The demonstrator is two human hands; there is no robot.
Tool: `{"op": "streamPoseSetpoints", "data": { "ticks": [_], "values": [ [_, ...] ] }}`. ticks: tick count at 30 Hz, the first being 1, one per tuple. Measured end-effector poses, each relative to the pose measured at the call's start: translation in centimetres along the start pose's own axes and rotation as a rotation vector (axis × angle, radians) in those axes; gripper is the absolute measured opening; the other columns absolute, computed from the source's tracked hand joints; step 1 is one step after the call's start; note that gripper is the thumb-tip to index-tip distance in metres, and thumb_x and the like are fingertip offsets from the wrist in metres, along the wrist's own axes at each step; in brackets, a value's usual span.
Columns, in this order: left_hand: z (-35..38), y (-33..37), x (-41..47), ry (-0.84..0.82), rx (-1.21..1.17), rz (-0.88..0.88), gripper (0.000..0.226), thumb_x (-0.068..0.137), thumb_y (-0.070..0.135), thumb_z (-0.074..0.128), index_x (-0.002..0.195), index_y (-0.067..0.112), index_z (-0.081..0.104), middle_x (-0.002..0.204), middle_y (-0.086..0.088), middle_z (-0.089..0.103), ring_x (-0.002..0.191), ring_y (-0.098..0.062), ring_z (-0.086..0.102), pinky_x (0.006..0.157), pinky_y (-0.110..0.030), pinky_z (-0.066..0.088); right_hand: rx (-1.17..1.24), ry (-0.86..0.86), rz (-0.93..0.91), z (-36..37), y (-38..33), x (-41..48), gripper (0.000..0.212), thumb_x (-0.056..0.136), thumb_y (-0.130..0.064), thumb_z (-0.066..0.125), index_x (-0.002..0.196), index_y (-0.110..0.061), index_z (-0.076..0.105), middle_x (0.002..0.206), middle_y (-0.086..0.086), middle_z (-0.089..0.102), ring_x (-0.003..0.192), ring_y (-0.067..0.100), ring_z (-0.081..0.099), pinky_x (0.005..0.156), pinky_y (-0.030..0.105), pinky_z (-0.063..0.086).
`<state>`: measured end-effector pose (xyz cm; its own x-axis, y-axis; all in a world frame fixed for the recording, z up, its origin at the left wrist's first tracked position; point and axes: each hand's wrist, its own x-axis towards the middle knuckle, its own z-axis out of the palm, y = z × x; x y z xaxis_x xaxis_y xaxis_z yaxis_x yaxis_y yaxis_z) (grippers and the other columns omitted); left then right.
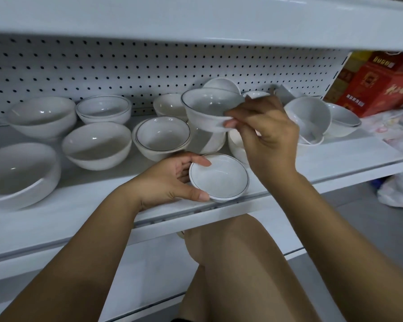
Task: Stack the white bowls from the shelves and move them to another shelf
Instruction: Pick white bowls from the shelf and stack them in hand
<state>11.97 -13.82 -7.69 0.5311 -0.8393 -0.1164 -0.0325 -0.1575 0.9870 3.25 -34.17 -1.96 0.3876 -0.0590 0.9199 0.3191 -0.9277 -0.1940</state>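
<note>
Our left hand (168, 180) grips a shallow dark-rimmed bowl (219, 177) at the front edge of the shelf (91, 201), thumb and fingers curled round its rim, probably to steady it as a base. Our right hand (268, 135) pinches a deeper dark-rimmed bowl (209, 108) by its wall, held clear above the shelf, likely for nesting.

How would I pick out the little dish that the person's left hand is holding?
Look at the white shelf backed by pegboard. At its front edge, right of centre, the left hand grips a small dish. It is far shallower than the deep bowls behind, and sits nearest the edge.
</note>
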Motion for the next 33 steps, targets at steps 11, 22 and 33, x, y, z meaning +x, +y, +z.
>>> {"op": "streamPoseSetpoints", "data": {
  "ticks": [11, 22, 33],
  "values": [
    [0.2, 0.1, 0.2, -0.045, -0.023, 0.06, 0.094, 0.064, -0.005, 0.091, 0.145, 0.017, 0.047, 0.143, 0.006, 0.063, 0.135, -0.011, 0.057, 0.118, -0.039, 0.042, 0.091, 0.004, 0.094, -2.6, -3.4, -8.6, 0.011, 0.09, 0.01, 0.07, 0.095, 0.004, 0.078, 0.086, 0.008, 0.074, 0.084, 0.031, 0.063, 0.098, 0.05, 0.053],
    [0.1, -0.4, 0.5, -0.034, -0.041, 0.084, 0.1, 0.053, 0.009, 0.093, 0.141, 0.016, 0.048, 0.14, 0.001, 0.065, 0.133, -0.014, 0.059, 0.113, -0.035, 0.047, 0.081, 0.014, 0.129, -2.0, -3.4, -11.2, 0.021, 0.083, 0.018, 0.074, 0.097, 0.002, 0.079, 0.088, 0.007, 0.074, 0.087, 0.031, 0.064, 0.1, 0.05, 0.052],
    [0.5, -0.1, 0.3, -0.018, -0.03, 0.067, 0.099, 0.054, 0.005, 0.095, 0.139, 0.013, 0.046, 0.134, 0.007, 0.068, 0.131, -0.011, 0.06, 0.104, -0.026, 0.051, 0.145, -0.06, 0.481, -3.1, -4.9, -11.9, 0.044, 0.085, -0.016, 0.082, 0.126, -0.01, 0.069, 0.133, 0.006, 0.059, 0.127, 0.019, 0.056, 0.104, 0.031, 0.048]
  ]
}}
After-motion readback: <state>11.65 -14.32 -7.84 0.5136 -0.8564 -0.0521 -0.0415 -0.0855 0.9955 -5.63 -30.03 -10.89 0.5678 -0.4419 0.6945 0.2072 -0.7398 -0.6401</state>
